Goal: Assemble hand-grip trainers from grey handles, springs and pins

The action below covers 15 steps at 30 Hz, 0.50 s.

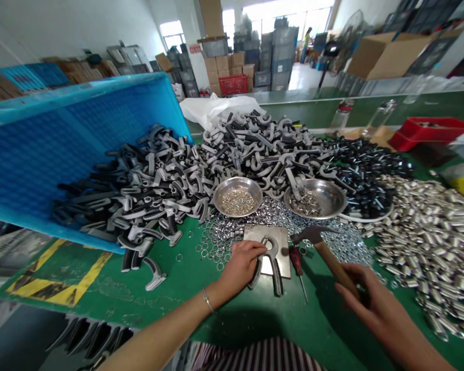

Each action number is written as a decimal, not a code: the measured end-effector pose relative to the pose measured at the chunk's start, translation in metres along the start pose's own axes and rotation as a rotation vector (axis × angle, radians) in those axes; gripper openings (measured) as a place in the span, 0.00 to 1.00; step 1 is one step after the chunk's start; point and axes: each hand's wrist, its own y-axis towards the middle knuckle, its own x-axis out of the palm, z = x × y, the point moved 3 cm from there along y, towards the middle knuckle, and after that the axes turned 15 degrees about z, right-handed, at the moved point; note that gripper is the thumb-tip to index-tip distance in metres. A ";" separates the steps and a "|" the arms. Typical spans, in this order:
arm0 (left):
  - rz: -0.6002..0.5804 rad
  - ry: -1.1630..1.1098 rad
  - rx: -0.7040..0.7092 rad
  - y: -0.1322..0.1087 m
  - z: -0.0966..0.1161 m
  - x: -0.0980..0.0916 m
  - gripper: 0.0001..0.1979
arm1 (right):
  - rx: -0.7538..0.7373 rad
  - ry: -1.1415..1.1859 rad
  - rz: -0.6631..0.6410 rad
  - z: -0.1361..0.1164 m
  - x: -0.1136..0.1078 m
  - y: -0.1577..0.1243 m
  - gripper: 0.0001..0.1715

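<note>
Green table point(255, 319), left hand point(239, 265) pinching clamp handle point(272, 260) lengthwise toward person, right hand point(371, 304) gripping hammer point(327, 252), head up-left.

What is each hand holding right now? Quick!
Left hand: closed on a grey plier-like part lying on the metal plate.
Right hand: closed around the hammer.

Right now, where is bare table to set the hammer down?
Free: green table between left hand and right hand, below the metal plate; also left of the forearm, by the blue crate. Crowded: rings, bowls, part piles behind the plate.
</note>
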 end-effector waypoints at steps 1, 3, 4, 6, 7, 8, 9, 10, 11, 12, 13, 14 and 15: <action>0.010 -0.023 -0.006 -0.001 -0.001 0.000 0.19 | 0.080 0.049 -0.119 -0.004 0.002 -0.003 0.23; 0.038 -0.040 0.001 -0.003 -0.002 -0.001 0.19 | 0.184 0.086 -0.300 -0.012 0.008 -0.010 0.23; 0.051 -0.031 0.005 -0.004 -0.004 -0.003 0.19 | 0.182 0.072 -0.314 -0.016 0.010 -0.011 0.24; 0.055 0.020 0.002 -0.004 -0.008 -0.008 0.19 | 0.083 -0.004 -0.244 -0.025 0.012 -0.009 0.23; 0.036 0.054 0.002 -0.003 -0.010 -0.011 0.19 | 0.015 -0.048 -0.216 -0.030 0.013 -0.007 0.22; 0.006 0.089 0.005 -0.001 -0.012 -0.014 0.17 | -0.041 -0.086 -0.207 -0.036 0.014 -0.005 0.20; -0.031 0.120 0.013 0.001 -0.014 -0.016 0.15 | -0.077 -0.113 -0.216 -0.042 0.015 -0.003 0.20; -0.069 0.148 0.025 0.003 -0.015 -0.018 0.12 | -0.094 -0.129 -0.231 -0.048 0.017 0.000 0.20; -0.103 0.170 0.042 0.006 -0.016 -0.020 0.10 | -0.099 -0.140 -0.234 -0.053 0.018 0.002 0.20; -0.130 0.192 0.060 0.008 -0.016 -0.020 0.09 | -0.102 -0.150 -0.227 -0.058 0.020 0.005 0.20; -0.149 0.216 0.077 0.010 -0.016 -0.021 0.09 | -0.104 -0.174 -0.219 -0.063 0.022 0.008 0.20; -0.162 0.241 0.091 0.012 -0.015 -0.020 0.09 | -0.111 -0.208 -0.221 -0.066 0.024 0.011 0.19; -0.169 0.270 0.102 0.014 -0.015 -0.020 0.09 | -0.126 -0.244 -0.239 -0.069 0.027 0.013 0.18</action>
